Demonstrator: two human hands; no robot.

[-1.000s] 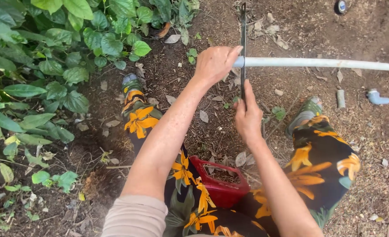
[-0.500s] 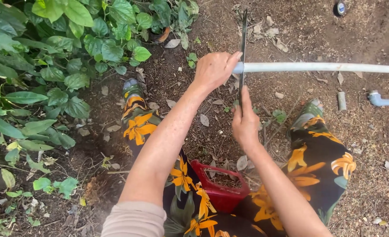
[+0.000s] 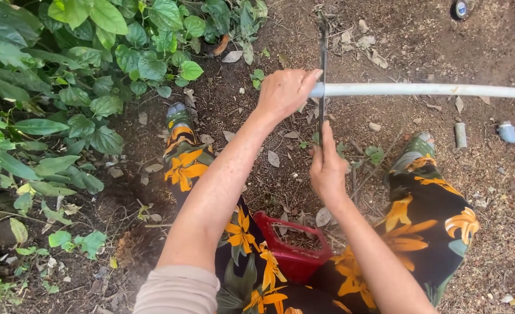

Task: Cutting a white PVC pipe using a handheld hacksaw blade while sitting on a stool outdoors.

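The left hand (image 3: 285, 93) is clenched around the end of a white plastic pipe (image 3: 420, 89) that runs level above the soil toward the right edge of the ground. The right hand (image 3: 328, 170) grips the near end of a thin saw blade (image 3: 322, 70) standing across the pipe just beside the left thumb. A red basket (image 3: 295, 250) sits between the person's knees; 2 short pipe fittings (image 3: 508, 134) lie on the dirt at right.

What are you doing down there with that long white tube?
A person sits on the dirt and grips the end of a white pipe with the left hand. The right hand holds a thin saw blade upright across the pipe, right beside the left hand. A red basket sits between the legs, with green plants on the left.
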